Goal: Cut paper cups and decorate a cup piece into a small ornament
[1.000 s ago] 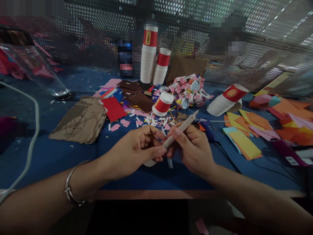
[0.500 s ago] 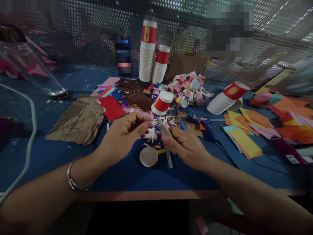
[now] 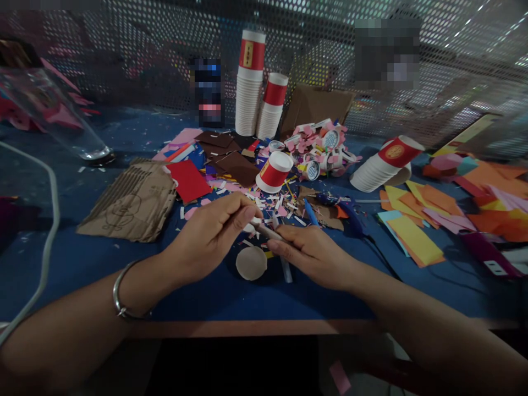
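A thin pale strip [image 3: 270, 233] spans the gap between my hands. My right hand [image 3: 311, 250] pinches its right part. My left hand [image 3: 212, 236] is closed at its left end, thumb against fingers; its fingertips are partly hidden. Just below lies a round cardboard disc [image 3: 251, 263] on the blue table. Beside the disc, partly under my right hand, is a clear flat stick [image 3: 287, 271]. Beyond my hands a red and white paper cup [image 3: 274, 172] stands upside down among paper scraps.
Stacked cups [image 3: 248, 99] stand at the back, near decorated pieces [image 3: 319, 148]. Corrugated cardboard [image 3: 130, 203] lies left, near a clear bottle [image 3: 78, 121]. A blue glue gun [image 3: 350, 214], a tilted cup stack [image 3: 383, 165] and coloured papers [image 3: 416, 239] are on the right.
The strip has turned from a steep slant to a flatter one, reaching my left hand. My left fingers have closed on its end, and my right hand has lowered slightly.
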A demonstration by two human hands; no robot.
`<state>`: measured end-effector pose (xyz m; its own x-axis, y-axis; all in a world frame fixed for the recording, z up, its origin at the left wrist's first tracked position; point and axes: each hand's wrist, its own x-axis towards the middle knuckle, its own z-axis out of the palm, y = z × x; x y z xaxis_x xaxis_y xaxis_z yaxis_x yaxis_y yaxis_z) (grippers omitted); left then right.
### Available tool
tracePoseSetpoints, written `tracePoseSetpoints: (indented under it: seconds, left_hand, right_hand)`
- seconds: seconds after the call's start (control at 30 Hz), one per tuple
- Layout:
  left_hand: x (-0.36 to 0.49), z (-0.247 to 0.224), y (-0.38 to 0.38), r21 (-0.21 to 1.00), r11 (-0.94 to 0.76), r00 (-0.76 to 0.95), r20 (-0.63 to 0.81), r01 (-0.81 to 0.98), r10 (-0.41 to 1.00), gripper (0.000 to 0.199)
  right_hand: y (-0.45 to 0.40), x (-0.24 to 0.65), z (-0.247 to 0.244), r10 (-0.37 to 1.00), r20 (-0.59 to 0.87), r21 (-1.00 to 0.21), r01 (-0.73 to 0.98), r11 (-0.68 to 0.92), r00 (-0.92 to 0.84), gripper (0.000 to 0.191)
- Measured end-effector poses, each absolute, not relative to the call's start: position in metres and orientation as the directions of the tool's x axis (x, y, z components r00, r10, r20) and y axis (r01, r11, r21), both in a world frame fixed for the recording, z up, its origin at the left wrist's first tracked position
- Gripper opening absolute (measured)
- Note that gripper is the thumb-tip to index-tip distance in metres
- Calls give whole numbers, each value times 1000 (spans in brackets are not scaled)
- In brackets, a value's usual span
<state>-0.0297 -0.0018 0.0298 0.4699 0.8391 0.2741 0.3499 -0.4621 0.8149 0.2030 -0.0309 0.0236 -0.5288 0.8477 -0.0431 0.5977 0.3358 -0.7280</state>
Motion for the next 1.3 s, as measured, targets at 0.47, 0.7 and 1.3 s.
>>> tracePoseSetpoints:
  seconds: [0.47,0.7,1.3]
  left_hand:
    - [-20,19,-23,852,-406,483,217,330,848,39]
    - [-16,20,-25,872,-341,480,146,351,865,40]
    - [-128,21,117,848,-259,-91,336,462,937,38]
  right_hand:
    - [-38,203,27,795,-146,-843,495,212,-589,55]
    - [-42,201,24,826,-71,-689,626,365,-560,43]
    - [-22,220,17,936,207,-658,667,349,-286,28]
